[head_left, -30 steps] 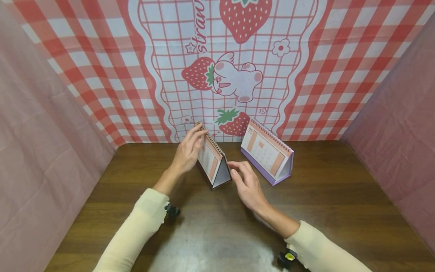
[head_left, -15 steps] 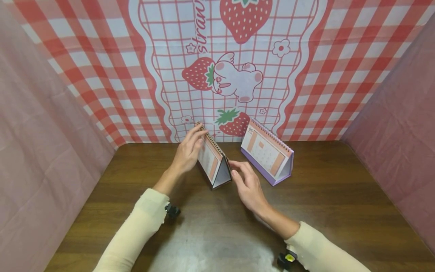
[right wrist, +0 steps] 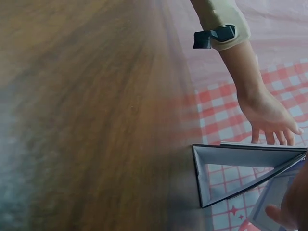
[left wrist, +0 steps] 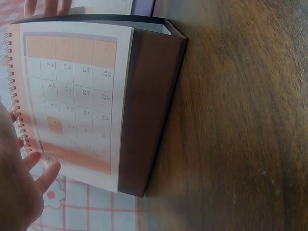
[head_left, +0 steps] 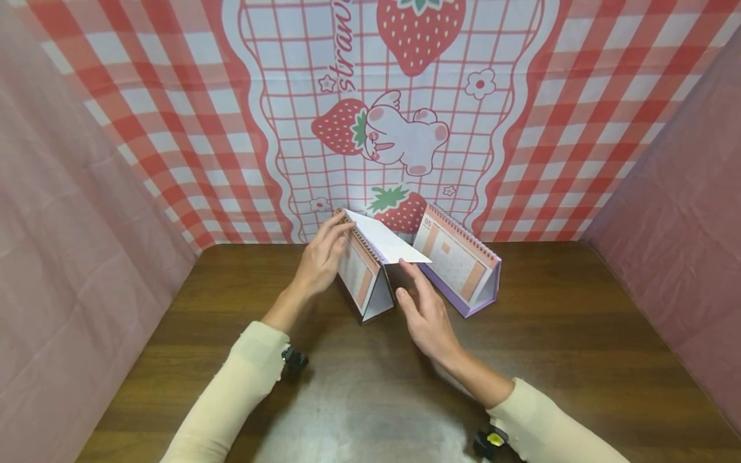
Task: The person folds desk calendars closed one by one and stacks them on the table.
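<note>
A dark brown desk calendar (head_left: pixel 357 273) stands like a tent on the table, its spiral along the top. My left hand (head_left: pixel 318 260) holds its far upper end, fingers over the spiral and on the front page; the left wrist view shows its date grid and brown base (left wrist: pixel 149 106). Behind the spiral a white page (head_left: pixel 390 243) stands out to the right. Under that page's near corner, my right hand (head_left: pixel 428 321) touches it with an extended index finger, thumb apart. In the right wrist view the calendar's hollow side (right wrist: pixel 250 155) shows, with part of my right hand (right wrist: pixel 291 204) at the edge.
A purple desk calendar (head_left: pixel 454 260) marked 05 stands just right of the brown one, close to the lifted page. Behind both hangs a strawberry-print checked cloth (head_left: pixel 417 135). Pink curtains (head_left: pixel 671 193) close the sides of the wooden table (head_left: pixel 550 360).
The white page at the brown calendar's back has swung up and out to the right. My right index finger has risen slightly with it; my left hand stays in place.
</note>
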Action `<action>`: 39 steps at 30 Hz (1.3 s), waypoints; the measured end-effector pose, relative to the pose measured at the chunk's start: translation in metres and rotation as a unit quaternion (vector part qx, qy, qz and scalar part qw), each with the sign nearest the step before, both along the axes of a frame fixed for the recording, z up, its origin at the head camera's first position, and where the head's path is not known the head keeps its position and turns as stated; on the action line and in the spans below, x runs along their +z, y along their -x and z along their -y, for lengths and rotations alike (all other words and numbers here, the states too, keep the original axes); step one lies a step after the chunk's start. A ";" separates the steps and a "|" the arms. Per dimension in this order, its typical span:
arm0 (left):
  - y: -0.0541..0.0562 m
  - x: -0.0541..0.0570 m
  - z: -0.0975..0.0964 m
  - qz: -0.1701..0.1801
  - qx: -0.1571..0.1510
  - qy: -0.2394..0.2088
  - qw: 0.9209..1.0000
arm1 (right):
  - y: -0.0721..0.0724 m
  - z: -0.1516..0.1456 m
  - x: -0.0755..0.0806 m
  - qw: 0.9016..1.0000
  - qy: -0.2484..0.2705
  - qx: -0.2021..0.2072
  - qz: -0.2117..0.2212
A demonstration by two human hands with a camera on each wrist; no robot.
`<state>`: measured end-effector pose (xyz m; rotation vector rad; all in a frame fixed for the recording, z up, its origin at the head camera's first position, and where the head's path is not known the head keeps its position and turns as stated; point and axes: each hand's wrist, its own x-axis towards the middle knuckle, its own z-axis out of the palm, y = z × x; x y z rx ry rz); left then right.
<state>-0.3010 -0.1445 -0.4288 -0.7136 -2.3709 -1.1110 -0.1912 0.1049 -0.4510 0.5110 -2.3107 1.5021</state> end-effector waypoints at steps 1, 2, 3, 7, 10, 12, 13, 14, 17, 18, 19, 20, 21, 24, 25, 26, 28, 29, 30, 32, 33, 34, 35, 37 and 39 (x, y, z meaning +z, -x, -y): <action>0.000 0.000 0.000 0.000 0.000 0.000 1.000 | 0.000 0.000 0.001 1.000 -0.005 -0.003 -0.001; 0.000 0.000 0.000 0.001 0.001 0.000 1.000 | 0.000 0.000 0.002 1.000 -0.009 -0.006 -0.001; 0.000 0.000 0.000 0.002 0.002 0.000 1.000 | 0.000 0.001 0.003 1.000 -0.012 -0.006 -0.001; -0.001 -0.001 0.000 0.003 0.004 0.001 1.000 | 0.000 0.001 0.005 1.000 -0.020 -0.007 -0.005; -0.001 -0.002 0.001 0.001 0.004 0.001 1.000 | 0.002 0.002 0.007 1.000 -0.022 -0.008 -0.013; -0.001 -0.003 0.001 0.000 0.004 0.000 1.000 | 0.003 0.002 0.010 1.000 -0.021 -0.007 -0.019; -0.001 -0.004 0.001 -0.001 0.004 0.000 1.000 | 0.003 0.003 0.011 1.000 -0.021 -0.008 -0.022; -0.001 -0.004 0.001 0.000 0.004 0.000 1.000 | 0.004 0.003 0.012 0.999 -0.021 -0.008 -0.026; -0.002 -0.004 0.001 0.001 0.004 0.000 1.000 | 0.005 0.004 0.017 0.999 -0.019 -0.003 -0.035; -0.003 -0.003 0.001 0.002 0.003 -0.001 1.000 | 0.005 0.005 0.018 0.999 -0.018 -0.002 -0.038; -0.003 -0.003 0.001 0.003 0.001 -0.001 1.000 | 0.005 0.005 0.019 0.999 -0.017 0.000 -0.042; -0.003 -0.003 0.002 0.003 0.000 -0.001 1.000 | 0.006 0.006 0.020 0.999 -0.017 0.002 -0.045; -0.004 -0.002 0.002 0.004 -0.002 -0.001 1.000 | 0.006 0.006 0.021 0.999 -0.016 0.004 -0.046; -0.004 -0.002 0.002 0.004 -0.007 -0.002 1.000 | 0.006 0.007 0.024 0.998 -0.014 0.008 -0.054; -0.005 -0.002 0.002 0.004 -0.008 -0.002 1.000 | 0.006 0.008 0.025 0.998 -0.014 0.009 -0.056; -0.005 -0.003 0.002 0.003 -0.009 -0.002 1.000 | 0.006 0.008 0.026 0.998 -0.013 0.009 -0.057; -0.005 -0.003 0.002 0.003 -0.010 -0.005 1.000 | 0.006 0.009 0.027 0.998 -0.013 0.011 -0.063; -0.005 -0.004 0.002 0.002 -0.011 -0.006 1.000 | 0.006 0.010 0.028 0.998 -0.014 0.012 -0.067; -0.005 -0.004 0.002 0.002 -0.011 -0.007 1.000 | 0.006 0.011 0.028 0.997 -0.014 0.012 -0.071; -0.005 -0.005 0.002 0.001 -0.013 -0.009 1.000 | 0.006 0.012 0.030 0.997 -0.015 0.016 -0.079; -0.005 -0.005 0.001 0.000 -0.013 -0.011 1.000 | 0.006 0.013 0.030 0.996 -0.016 0.018 -0.084; -0.005 -0.005 0.001 0.001 -0.013 -0.011 1.000 | 0.006 0.014 0.031 0.996 -0.018 0.021 -0.087; -0.005 -0.005 0.001 0.001 -0.013 -0.012 1.000 | 0.006 0.015 0.032 0.995 -0.019 0.024 -0.090; -0.006 -0.006 0.001 0.002 -0.011 -0.012 1.000 | 0.005 0.017 0.033 0.995 -0.021 0.031 -0.095; -0.006 -0.006 0.000 0.007 -0.008 -0.011 1.000 | 0.004 0.020 0.033 0.994 -0.026 0.037 -0.103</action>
